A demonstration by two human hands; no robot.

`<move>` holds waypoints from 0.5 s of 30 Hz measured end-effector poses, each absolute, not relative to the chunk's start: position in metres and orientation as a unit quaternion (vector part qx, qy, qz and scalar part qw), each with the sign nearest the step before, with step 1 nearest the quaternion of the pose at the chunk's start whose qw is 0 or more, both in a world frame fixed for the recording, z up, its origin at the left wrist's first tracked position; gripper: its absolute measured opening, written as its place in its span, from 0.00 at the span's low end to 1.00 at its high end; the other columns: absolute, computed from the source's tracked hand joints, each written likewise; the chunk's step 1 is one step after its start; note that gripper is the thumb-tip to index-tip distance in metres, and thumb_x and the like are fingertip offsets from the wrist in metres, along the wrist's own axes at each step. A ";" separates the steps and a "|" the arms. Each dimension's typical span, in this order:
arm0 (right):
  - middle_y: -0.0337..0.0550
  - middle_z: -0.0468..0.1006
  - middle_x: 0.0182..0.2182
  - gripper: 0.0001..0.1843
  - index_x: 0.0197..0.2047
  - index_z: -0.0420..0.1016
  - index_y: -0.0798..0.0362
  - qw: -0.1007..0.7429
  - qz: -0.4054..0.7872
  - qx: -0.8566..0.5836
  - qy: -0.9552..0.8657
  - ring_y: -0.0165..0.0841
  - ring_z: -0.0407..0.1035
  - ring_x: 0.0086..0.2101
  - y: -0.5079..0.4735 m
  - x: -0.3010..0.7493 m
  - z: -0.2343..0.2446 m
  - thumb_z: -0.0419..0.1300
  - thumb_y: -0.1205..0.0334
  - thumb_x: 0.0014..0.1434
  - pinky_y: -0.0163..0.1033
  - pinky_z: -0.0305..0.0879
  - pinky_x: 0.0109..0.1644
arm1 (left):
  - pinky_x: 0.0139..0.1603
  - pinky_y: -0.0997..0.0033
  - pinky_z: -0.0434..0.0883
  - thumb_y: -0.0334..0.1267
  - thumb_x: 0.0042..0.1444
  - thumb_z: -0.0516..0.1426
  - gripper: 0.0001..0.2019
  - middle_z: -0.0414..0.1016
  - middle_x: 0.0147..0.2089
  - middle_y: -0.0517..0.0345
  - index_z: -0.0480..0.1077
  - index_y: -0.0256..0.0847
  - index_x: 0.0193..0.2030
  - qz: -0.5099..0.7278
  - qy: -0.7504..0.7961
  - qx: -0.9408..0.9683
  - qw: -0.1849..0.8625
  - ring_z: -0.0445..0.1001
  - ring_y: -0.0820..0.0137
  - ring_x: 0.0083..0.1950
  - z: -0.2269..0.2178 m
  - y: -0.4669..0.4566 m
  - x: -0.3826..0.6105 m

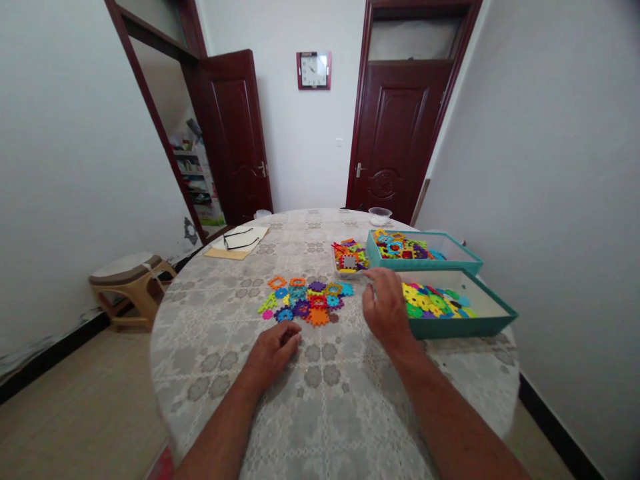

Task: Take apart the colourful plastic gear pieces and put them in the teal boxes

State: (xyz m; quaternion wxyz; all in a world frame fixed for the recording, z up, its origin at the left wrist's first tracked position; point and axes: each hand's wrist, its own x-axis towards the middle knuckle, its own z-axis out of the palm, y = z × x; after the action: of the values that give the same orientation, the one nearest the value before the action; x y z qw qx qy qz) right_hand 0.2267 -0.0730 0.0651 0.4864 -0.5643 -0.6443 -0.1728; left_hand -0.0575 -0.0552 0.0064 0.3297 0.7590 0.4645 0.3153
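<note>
while your hands wait beside the gears

with your left hand (pixel 273 357) resting on the lace tablecloth (pixel 330 413), its fingers (pixel 293 340) curled loosely together and pinching nothing, the loose plastic gear pieces (pixel 305 300) lie just ahead; your right hand (pixel 385 308) sits between them and the teal tray (pixel 463 327), fingers (pixel 373 285) bunched, seemingly empty; keep your fingertips low and gentle so nothing scatters

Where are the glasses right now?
In the head view, the eyeglasses lie on white paper over a tan envelope, at the far left of the lace tablecloth, beyond the loose plastic gear pieces.
</note>
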 end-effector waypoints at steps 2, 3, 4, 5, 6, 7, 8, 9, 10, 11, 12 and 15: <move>0.56 0.75 0.53 0.19 0.57 0.73 0.54 0.448 -0.115 -0.545 -0.700 0.44 0.66 0.56 -0.070 0.205 0.047 0.52 0.71 0.66 0.53 0.62 0.65 | 0.38 0.68 0.71 0.48 0.63 0.56 0.14 0.79 0.33 0.58 0.75 0.42 0.44 0.318 0.466 0.756 0.332 0.76 0.67 0.34 0.006 -0.055 -0.058; 0.57 0.74 0.55 0.20 0.59 0.73 0.55 0.422 -0.090 -0.541 -0.722 0.45 0.65 0.58 -0.068 0.196 0.037 0.53 0.70 0.66 0.53 0.62 0.66 | 0.38 0.68 0.71 0.49 0.63 0.56 0.14 0.79 0.33 0.58 0.75 0.42 0.45 0.319 0.467 0.754 0.334 0.76 0.67 0.34 0.005 -0.055 -0.057; 0.58 0.74 0.57 0.21 0.61 0.72 0.55 0.395 -0.069 -0.540 -0.740 0.46 0.64 0.59 -0.066 0.188 0.027 0.55 0.69 0.65 0.54 0.62 0.66 | 0.38 0.68 0.71 0.49 0.63 0.56 0.14 0.79 0.33 0.58 0.76 0.42 0.45 0.320 0.467 0.752 0.337 0.76 0.67 0.34 0.005 -0.055 -0.057; 0.59 0.72 0.59 0.23 0.63 0.71 0.55 0.367 -0.051 -0.541 -0.755 0.47 0.63 0.61 -0.064 0.182 0.017 0.56 0.68 0.65 0.56 0.61 0.67 | 0.38 0.68 0.71 0.49 0.63 0.56 0.14 0.79 0.33 0.58 0.76 0.42 0.45 0.321 0.468 0.750 0.340 0.77 0.67 0.34 0.004 -0.055 -0.057; 0.58 0.71 0.62 0.25 0.65 0.70 0.54 0.342 -0.035 -0.541 -0.767 0.48 0.61 0.63 -0.062 0.178 0.008 0.58 0.67 0.64 0.57 0.60 0.68 | 0.38 0.69 0.71 0.48 0.63 0.56 0.14 0.79 0.33 0.59 0.76 0.42 0.45 0.321 0.467 0.750 0.341 0.77 0.67 0.34 0.004 -0.055 -0.057; 0.58 0.70 0.64 0.27 0.66 0.69 0.53 0.321 -0.024 -0.541 -0.777 0.49 0.59 0.65 -0.060 0.175 0.001 0.60 0.65 0.64 0.58 0.59 0.69 | 0.39 0.69 0.71 0.48 0.63 0.56 0.13 0.79 0.33 0.59 0.76 0.42 0.45 0.321 0.466 0.751 0.340 0.77 0.67 0.34 0.004 -0.055 -0.056; 0.57 0.68 0.66 0.29 0.68 0.68 0.52 0.305 -0.015 -0.540 -0.784 0.50 0.57 0.67 -0.058 0.172 -0.004 0.61 0.63 0.64 0.59 0.57 0.70 | 0.38 0.69 0.71 0.47 0.63 0.56 0.12 0.79 0.32 0.59 0.76 0.42 0.44 0.321 0.465 0.752 0.338 0.77 0.67 0.34 0.004 -0.055 -0.056; 0.56 0.68 0.67 0.31 0.69 0.66 0.51 0.295 -0.008 -0.540 -0.788 0.51 0.55 0.68 -0.056 0.170 -0.008 0.63 0.61 0.64 0.60 0.56 0.70 | 0.38 0.70 0.71 0.46 0.63 0.57 0.12 0.79 0.32 0.60 0.76 0.42 0.44 0.322 0.464 0.753 0.336 0.76 0.68 0.33 0.004 -0.055 -0.056; 0.55 0.68 0.67 0.32 0.69 0.66 0.50 0.288 -0.003 -0.541 -0.790 0.52 0.54 0.68 -0.055 0.169 -0.010 0.64 0.59 0.63 0.61 0.54 0.71 | 0.38 0.70 0.70 0.45 0.62 0.57 0.11 0.79 0.31 0.60 0.76 0.43 0.44 0.323 0.462 0.755 0.335 0.76 0.68 0.33 0.005 -0.056 -0.055; 0.54 0.69 0.66 0.32 0.69 0.66 0.50 0.283 0.000 -0.542 -0.791 0.53 0.55 0.68 -0.054 0.168 -0.010 0.64 0.57 0.63 0.61 0.53 0.71 | 0.38 0.70 0.70 0.45 0.63 0.57 0.11 0.79 0.31 0.61 0.76 0.43 0.44 0.324 0.461 0.755 0.334 0.76 0.68 0.33 0.006 -0.056 -0.055; 0.55 0.71 0.65 0.32 0.69 0.66 0.50 0.278 0.001 -0.545 -0.791 0.53 0.56 0.67 -0.053 0.167 -0.010 0.65 0.56 0.63 0.61 0.53 0.71 | 0.38 0.70 0.70 0.44 0.63 0.57 0.11 0.78 0.31 0.61 0.76 0.43 0.44 0.324 0.460 0.756 0.335 0.76 0.68 0.33 0.006 -0.056 -0.055; 0.56 0.76 0.57 0.27 0.65 0.70 0.52 0.270 -0.010 -0.553 -0.788 0.50 0.63 0.60 -0.050 0.167 -0.008 0.64 0.56 0.65 0.58 0.56 0.68 | 0.39 0.70 0.70 0.44 0.64 0.56 0.10 0.78 0.32 0.60 0.75 0.42 0.44 0.319 0.458 0.758 0.338 0.76 0.68 0.34 0.008 -0.057 -0.055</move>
State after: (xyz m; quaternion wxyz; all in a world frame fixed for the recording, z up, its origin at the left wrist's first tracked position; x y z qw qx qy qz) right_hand 0.1666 -0.0502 -0.0084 0.2701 -0.5528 -0.7883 -0.0097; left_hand -0.0553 -0.0572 0.0076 0.3381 0.7577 0.4577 0.3195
